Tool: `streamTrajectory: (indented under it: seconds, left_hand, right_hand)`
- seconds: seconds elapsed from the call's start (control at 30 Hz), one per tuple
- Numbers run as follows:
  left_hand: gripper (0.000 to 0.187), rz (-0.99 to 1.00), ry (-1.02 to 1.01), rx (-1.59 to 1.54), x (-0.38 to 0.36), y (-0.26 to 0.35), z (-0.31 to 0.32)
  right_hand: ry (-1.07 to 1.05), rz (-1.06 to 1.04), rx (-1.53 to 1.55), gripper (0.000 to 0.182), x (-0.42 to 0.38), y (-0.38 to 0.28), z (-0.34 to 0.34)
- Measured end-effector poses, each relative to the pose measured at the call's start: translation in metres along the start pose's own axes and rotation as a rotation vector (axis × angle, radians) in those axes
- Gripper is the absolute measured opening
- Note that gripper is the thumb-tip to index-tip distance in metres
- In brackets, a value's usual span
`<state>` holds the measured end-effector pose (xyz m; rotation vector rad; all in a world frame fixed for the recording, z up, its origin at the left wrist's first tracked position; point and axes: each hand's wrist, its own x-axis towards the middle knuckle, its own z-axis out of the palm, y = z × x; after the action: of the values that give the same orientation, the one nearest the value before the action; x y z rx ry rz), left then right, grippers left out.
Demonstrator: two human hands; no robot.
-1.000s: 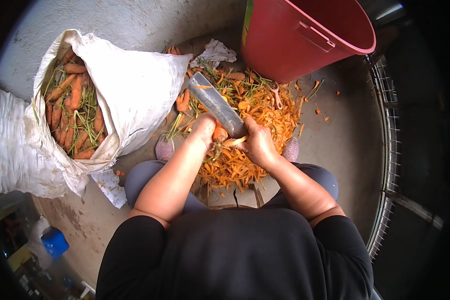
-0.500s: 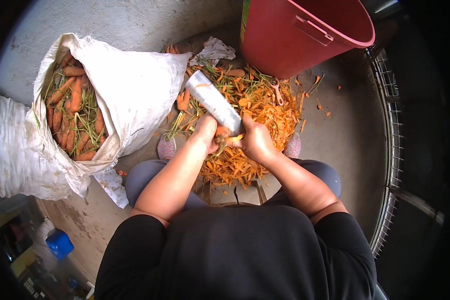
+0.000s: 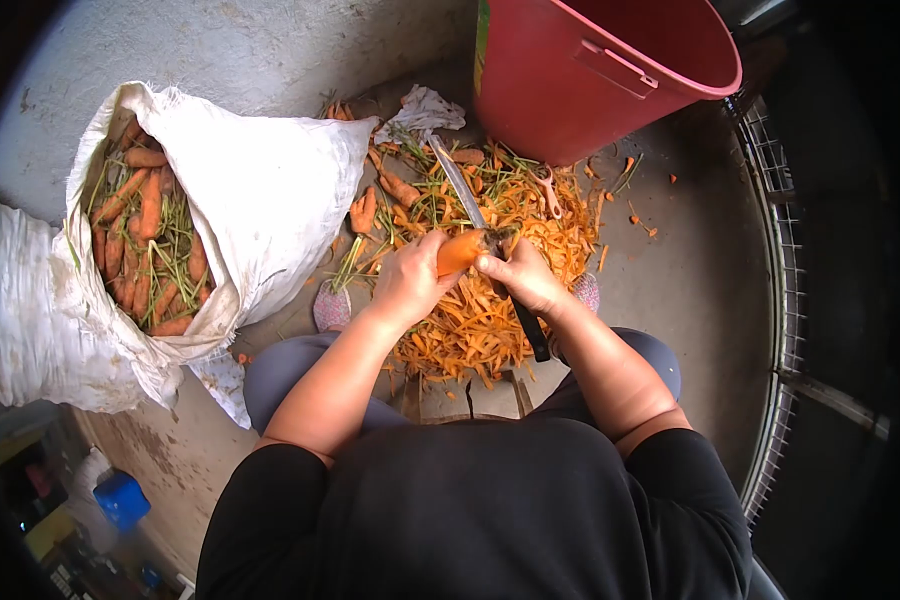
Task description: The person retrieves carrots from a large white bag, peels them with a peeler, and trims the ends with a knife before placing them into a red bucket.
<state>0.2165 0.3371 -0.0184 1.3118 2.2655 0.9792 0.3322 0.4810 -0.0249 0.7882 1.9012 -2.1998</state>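
My left hand (image 3: 408,276) is wrapped round an orange carrot (image 3: 460,252), whose dark stem end points to the right. My right hand (image 3: 526,278) holds a knife (image 3: 459,183) close against that end. The narrow blade points up and left, and its black handle sticks out below the hand. Part of the handle is hidden by the fingers. Beneath both hands lies a heap of orange peelings (image 3: 470,335) mixed with green stems.
A white sack (image 3: 260,170) full of carrots (image 3: 150,205) lies open at the left. The red bucket (image 3: 570,100) stands at the back. A pink peeler (image 3: 548,192) rests on the peelings. Metal mesh (image 3: 792,270) runs along the right side.
The knife blade has turned from its broad face to a narrow view, and its black handle now shows. The carrot has come up and now lies across between the hands.
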Motion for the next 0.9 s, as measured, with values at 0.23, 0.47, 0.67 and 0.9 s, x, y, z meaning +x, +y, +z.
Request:
streamTrajectory:
  seconds: [0.23, 0.47, 0.67, 0.9]
  left_hand:
    - [0.027, -0.095, -0.077, 0.055, -0.001, 0.007, -0.001]
    - [0.025, -0.305, -0.422, -0.247, 0.001, -0.005, -0.004]
    - [0.020, -0.394, -0.640, -0.415, 0.003, -0.006, -0.016]
    - [0.017, -0.512, -0.857, -0.705, 0.000, -0.023, -0.015]
  right_hand:
    - [0.220, -0.162, -0.514, 0.063, -0.001, 0.007, 0.006]
    - [0.213, -0.039, -0.593, 0.067, -0.006, 0.001, 0.011]
    - [0.164, -0.087, -0.527, 0.066, -0.002, 0.013, 0.010]
    - [0.093, -0.138, -0.530, 0.064, -0.002, 0.015, 0.008]
